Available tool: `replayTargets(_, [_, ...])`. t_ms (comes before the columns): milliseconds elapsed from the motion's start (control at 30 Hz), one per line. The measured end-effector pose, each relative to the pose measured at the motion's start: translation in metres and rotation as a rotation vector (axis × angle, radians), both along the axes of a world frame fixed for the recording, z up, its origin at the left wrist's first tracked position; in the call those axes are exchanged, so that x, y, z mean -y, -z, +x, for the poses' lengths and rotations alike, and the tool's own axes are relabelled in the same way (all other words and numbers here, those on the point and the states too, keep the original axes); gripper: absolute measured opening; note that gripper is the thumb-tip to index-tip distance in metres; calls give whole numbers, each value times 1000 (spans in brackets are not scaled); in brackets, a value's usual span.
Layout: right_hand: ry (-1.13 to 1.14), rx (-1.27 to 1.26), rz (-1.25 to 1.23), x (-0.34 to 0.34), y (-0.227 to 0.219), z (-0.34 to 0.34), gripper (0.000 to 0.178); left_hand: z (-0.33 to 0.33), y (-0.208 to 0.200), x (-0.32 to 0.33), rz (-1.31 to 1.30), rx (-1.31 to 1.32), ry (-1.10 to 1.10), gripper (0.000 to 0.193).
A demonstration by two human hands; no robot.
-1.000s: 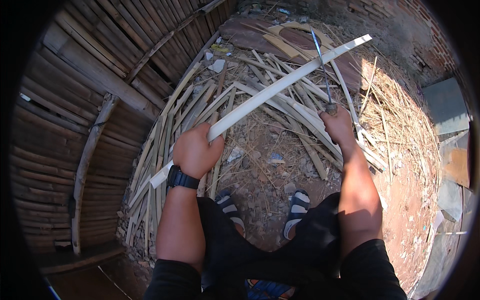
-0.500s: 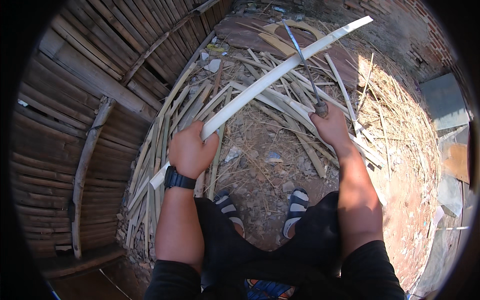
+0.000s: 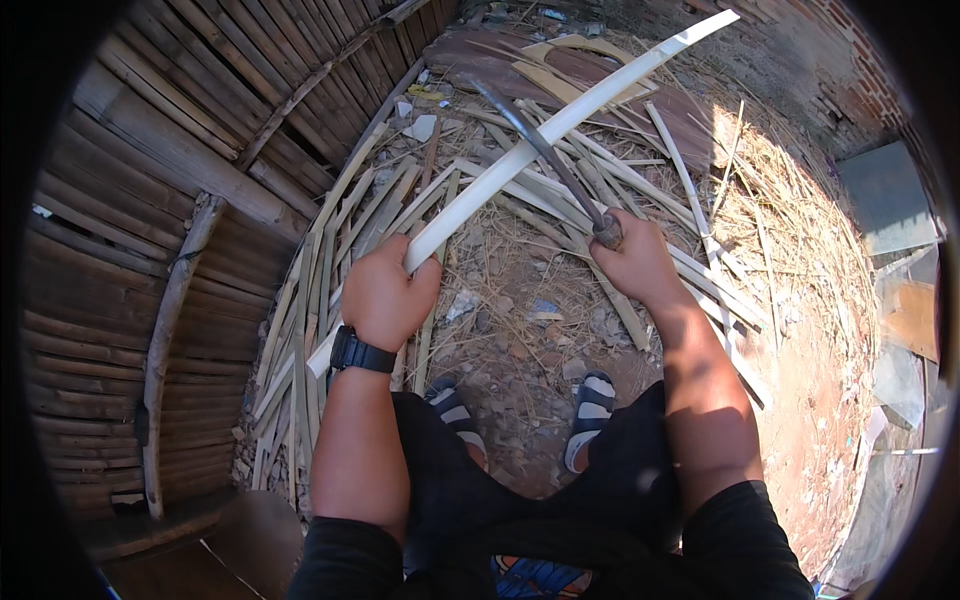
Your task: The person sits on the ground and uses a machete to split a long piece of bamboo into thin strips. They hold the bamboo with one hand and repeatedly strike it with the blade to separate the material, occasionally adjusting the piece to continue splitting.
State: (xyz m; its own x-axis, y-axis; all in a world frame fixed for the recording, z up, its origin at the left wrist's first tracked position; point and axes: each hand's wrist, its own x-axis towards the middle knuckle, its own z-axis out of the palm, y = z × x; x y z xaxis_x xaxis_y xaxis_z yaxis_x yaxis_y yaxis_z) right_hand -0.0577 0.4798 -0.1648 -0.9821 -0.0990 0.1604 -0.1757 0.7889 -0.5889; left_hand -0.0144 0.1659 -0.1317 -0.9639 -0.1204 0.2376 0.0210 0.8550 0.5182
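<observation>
My left hand (image 3: 388, 292) is closed around the lower part of a long pale bamboo strip (image 3: 482, 190), which slants up and away to the right. In my right hand (image 3: 640, 258) is the handle of a long knife (image 3: 560, 168), its dark blade pointing up and to the left. The blade crosses the strip around its middle; whether it touches or cuts into it I cannot tell. A short end of the strip sticks out below my left hand, beside the black wristwatch.
Many split bamboo strips (image 3: 325, 262) lie in heaps on the ground at left and ahead. Thin shavings (image 3: 790, 205) cover the right side. A bamboo wall (image 3: 110, 270) stands close on the left, a brick wall (image 3: 850, 60) at the far right. My sandalled feet (image 3: 590, 415) are below.
The knife has moved left and down along the strip, its blade now tilted further left. My right hand has come inward. The strip's far end has risen slightly.
</observation>
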Motion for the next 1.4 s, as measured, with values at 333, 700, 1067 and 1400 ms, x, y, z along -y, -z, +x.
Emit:
replayTargets(333, [298,112,-175,-33,-3,-19,41,2,-3,5,-100,28,56,31])
replayTargets(700, [113,63,-150,-33,6,-21,32,1,-1,2,-11,30,61,29])
replayTargets(1067, [-26,92,25,-14,4,-14,32,1,-1,1,-20,45,58,28])
replayTargets(1400, [-165,24,156,8,1,-7,35,4,1,8,-13,-11,16,27])
